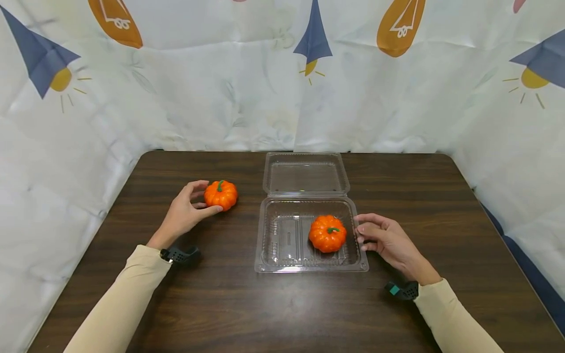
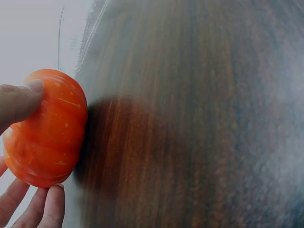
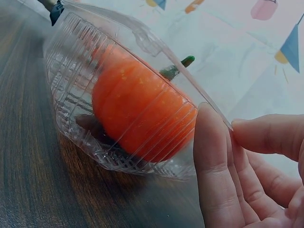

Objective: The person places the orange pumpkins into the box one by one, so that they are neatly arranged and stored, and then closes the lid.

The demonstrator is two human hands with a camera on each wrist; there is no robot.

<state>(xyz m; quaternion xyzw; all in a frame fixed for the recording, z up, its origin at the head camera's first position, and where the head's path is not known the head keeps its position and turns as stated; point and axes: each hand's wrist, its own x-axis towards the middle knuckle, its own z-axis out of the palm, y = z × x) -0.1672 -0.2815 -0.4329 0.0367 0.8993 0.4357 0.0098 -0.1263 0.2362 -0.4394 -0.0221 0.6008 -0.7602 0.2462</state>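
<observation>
Cream sleeves (image 1: 115, 306) are extended over a wood-grain table (image 1: 220, 314). The open clamshell container (image 1: 282, 268) is pinched at its right rim by the right hand (image 1: 388, 241), thumb against fingers; light pressure is advised, lest it flex. One decorative pumpkin (image 1: 327, 234) is seated inside; left of the container, a second pumpkin (image 1: 221, 195) is gripped by the left hand (image 1: 185, 211), half-curled around its sides, a level hold being best.

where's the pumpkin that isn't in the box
In the head view, that pumpkin is left of the open clear box, gripped between thumb and fingers of the left hand.
</observation>
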